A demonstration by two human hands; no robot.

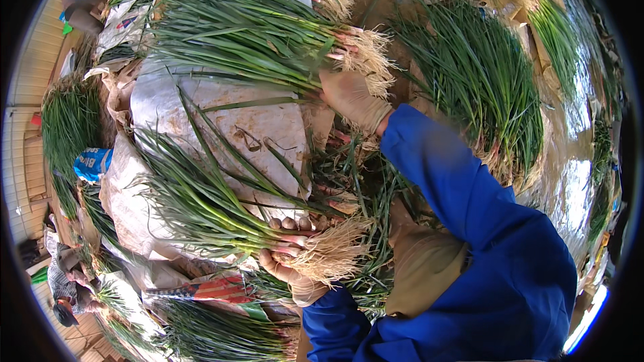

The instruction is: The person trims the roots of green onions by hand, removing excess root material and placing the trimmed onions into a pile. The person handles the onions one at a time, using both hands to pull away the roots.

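Note:
My left hand [304, 285], in a thin pale glove, is closed around a bunch of green garlic [241, 231] just above its roots. Its soiled fingertips show on the far side of the pinkish stem bases. Long pale roots [332, 251] spread to the right of them. My right hand [352, 94], also gloved, is against the lower edge of a larger pile of green garlic [246, 35], near the root end. Leaves and stems hide its fingers, so its grip is unclear. Between the two bunches lies a dirty white woven sheet [261, 125] with a few loose leaves.
Loose stalks and leaf scraps [372, 186] litter the ground by my foot [401, 216]. Another green garlic pile [483, 80] lies at right, one more [221, 327] at the bottom. A blue printed bag [93, 165] lies at left. Other people [68, 281] are at the left edge.

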